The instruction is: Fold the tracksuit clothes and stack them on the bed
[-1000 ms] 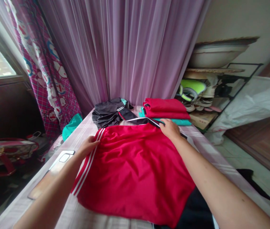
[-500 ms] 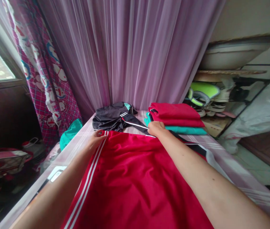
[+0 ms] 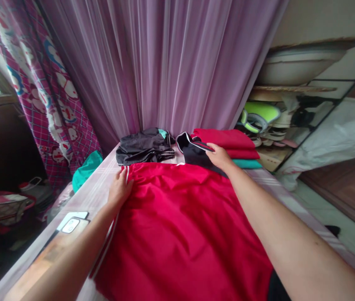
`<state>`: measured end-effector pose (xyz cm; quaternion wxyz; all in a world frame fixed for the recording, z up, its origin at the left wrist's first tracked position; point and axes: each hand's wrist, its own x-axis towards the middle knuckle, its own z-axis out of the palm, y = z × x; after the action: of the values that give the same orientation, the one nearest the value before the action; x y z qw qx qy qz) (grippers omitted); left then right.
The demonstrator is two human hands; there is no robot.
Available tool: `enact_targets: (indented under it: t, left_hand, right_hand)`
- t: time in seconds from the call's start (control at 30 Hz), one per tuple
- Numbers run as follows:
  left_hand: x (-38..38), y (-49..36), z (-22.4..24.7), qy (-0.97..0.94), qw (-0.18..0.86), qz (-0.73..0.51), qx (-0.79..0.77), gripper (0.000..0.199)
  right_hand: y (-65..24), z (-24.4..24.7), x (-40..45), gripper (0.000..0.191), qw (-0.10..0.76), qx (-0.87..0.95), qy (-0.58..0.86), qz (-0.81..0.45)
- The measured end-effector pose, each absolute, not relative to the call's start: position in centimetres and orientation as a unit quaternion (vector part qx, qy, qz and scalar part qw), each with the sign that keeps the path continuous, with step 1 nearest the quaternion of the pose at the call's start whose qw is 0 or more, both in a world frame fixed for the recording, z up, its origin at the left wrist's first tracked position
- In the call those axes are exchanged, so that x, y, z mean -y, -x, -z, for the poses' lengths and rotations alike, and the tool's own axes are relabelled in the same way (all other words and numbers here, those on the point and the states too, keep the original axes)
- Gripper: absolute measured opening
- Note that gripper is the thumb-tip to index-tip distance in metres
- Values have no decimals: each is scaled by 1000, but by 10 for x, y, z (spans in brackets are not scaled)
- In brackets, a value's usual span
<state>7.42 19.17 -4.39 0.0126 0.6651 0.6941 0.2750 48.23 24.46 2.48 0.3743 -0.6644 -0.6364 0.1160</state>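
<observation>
A red jacket (image 3: 177,217) with white side stripes and black parts lies spread across the bed-like surface in front of me. My left hand (image 3: 120,187) rests on its upper left edge, fingers stretched out over the fabric. Beyond the red panel, my right hand (image 3: 219,156) pinches a black, white-edged part of the same jacket, which looks like the collar, and holds it slightly raised. Behind it sits a folded red stack (image 3: 230,140) on a folded teal garment (image 3: 248,163). A crumpled dark garment (image 3: 143,146) lies at the back left.
A phone (image 3: 72,223) lies by my left forearm on the checked cloth (image 3: 99,190). Teal fabric (image 3: 86,169) hangs at the left edge. Purple curtains (image 3: 165,62) close off the back. At right stands a shelf with shoes (image 3: 273,136) and a basin (image 3: 299,67).
My right hand has moved right and lifted the black part, turning it over toward the folded stack. My left hand has shifted slightly left and flattened on the red fabric.
</observation>
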Motion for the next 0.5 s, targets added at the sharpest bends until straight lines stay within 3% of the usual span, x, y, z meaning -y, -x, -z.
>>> enact_targets:
  t: [0.27, 0.5]
  left_hand:
    - [-81, -80, 46, -802, -54, -260, -535, 38]
    - [-4, -88, 32, -848, -15, -254, -464, 37]
  right_hand:
    - [-554, -12, -89, 28, 251, 669, 691, -112]
    - [-583, 0, 27, 26, 259, 550, 739, -290]
